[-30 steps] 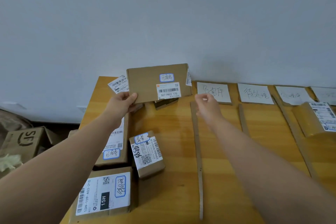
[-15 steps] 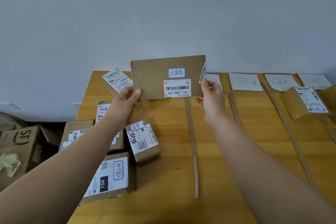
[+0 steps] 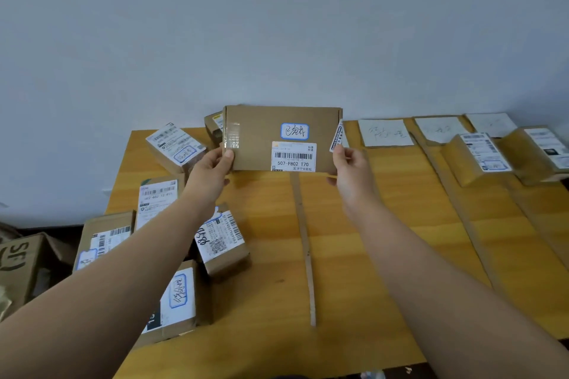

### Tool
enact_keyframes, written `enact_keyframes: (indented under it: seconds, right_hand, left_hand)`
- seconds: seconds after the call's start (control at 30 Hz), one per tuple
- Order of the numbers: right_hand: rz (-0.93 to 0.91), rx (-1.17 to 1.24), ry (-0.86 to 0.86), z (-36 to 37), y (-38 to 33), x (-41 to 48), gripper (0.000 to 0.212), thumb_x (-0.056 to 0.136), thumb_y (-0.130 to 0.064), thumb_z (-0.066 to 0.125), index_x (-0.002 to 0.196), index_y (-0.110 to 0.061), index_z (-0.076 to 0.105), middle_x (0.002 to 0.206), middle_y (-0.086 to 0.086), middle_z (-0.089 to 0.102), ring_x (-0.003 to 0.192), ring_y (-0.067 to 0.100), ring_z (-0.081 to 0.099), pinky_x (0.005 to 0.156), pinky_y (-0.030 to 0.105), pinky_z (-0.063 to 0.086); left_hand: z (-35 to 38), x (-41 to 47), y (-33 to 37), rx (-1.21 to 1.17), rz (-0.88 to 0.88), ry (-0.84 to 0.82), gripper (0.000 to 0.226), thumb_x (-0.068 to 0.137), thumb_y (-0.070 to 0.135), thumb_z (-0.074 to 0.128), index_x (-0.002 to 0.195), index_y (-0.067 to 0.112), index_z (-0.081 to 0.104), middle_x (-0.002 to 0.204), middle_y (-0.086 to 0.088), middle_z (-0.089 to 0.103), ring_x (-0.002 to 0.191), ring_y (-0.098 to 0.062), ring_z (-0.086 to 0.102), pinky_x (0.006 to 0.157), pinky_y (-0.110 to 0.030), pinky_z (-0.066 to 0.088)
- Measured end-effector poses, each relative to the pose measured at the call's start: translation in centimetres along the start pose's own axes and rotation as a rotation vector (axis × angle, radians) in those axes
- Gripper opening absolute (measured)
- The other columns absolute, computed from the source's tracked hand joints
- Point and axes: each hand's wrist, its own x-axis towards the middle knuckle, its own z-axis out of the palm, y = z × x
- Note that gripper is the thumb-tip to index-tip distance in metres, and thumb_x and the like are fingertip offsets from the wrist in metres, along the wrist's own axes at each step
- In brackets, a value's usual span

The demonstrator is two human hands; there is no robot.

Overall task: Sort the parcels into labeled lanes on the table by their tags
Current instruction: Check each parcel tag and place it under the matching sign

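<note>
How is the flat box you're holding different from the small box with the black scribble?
The flat box is held upright by the left hand and right hand; the small box lies on the table. The flat box is wide and thin; the small box looks chunkier. The flat box shows mostly bare cardboard; the small box's top is nearly all label. Both are brown, with barcodes.

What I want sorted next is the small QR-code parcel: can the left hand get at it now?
Probably not yet. The left hand grips the flat box together with the right hand. The small parcel lies by the left forearm, nothing atop it, so once the hand is free, the way looks open.
</note>
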Motion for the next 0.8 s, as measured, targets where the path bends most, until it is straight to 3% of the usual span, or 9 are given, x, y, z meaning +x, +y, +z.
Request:
enact_keyframes:
  seconds: [0.17, 0.33, 0.47, 0.7, 0.8]
  right_hand:
    - [0.001, 0.008, 0.062, -5.3, 0.0, 0.2, 0.02, 0.1, -0.034, 0.047, 0.105, -0.016, 0.054, 0.094, -0.002, 0.059, 0.087, 0.016, 0.056, 0.069, 0.027, 0.05]
    - [0.026, -0.041, 0.087, -13.1, 0.4, 0.5, 0.027, 0.1, -0.036, 0.046, 0.111, -0.014, 0.057, 0.099, 0.001, 0.064, 0.081, 0.014, 0.059, 0.067, 0.026, 0.05]
    - [0.044, -0.055, 0.086, -19.9, 0.6, 1.0, 0.025, 0.1, -0.035, 0.046, 0.105, -0.013, 0.056, 0.098, 0.002, 0.062, 0.081, 0.014, 0.057, 0.064, 0.026, 0.048]
    - [0.148, 0.154, 0.078, -29.6, 1.2, 2.9, 0.024, 0.093, -0.034, 0.061, 0.102, -0.011, 0.058, 0.1, 0.007, 0.065, 0.091, 0.024, 0.062, 0.06, 0.028, 0.051]
    - [0.232, 0.333, 0.04, -32.5, 1.3, 3.3, 0.044, 0.087, -0.026, 0.069, 0.12, -0.001, 0.054, 0.105, 0.015, 0.067, 0.087, 0.025, 0.065, 0.059, 0.029, 0.052]
  left_hand:
    - [5.3, -2.0, 1.7, 0.025, -0.035, 0.043, 0.035, 0.102, 0.041, 0.034, 0.118, 0.02, 0.057, 0.11, 0.003, 0.059, 0.106, -0.016, 0.053, 0.096, -0.033, 0.045]
    - [11.6, -5.3, 2.1, 0.056, -0.007, -0.001, 0.032, 0.099, 0.043, 0.041, 0.109, 0.019, 0.059, 0.098, 0.006, 0.063, 0.091, -0.01, 0.058, 0.088, -0.03, 0.047]
    - [17.1, -8.8, 2.3, 0.071, 0.018, -0.036, 0.025, 0.097, 0.043, 0.047, 0.09, 0.023, 0.061, 0.09, 0.004, 0.063, 0.083, -0.011, 0.057, 0.079, -0.028, 0.046]
    - [25.0, -13.2, 1.2, 0.105, -0.032, -0.065, 0.036, 0.096, 0.046, 0.049, 0.108, 0.015, 0.064, 0.094, -0.004, 0.064, 0.079, -0.016, 0.055, 0.072, -0.025, 0.047]
    - [28.1, -14.6, 0.4, 0.071, -0.081, -0.062, 0.036, 0.097, 0.043, 0.048, 0.11, 0.013, 0.063, 0.098, -0.004, 0.066, 0.083, -0.018, 0.059, 0.072, -0.024, 0.048]
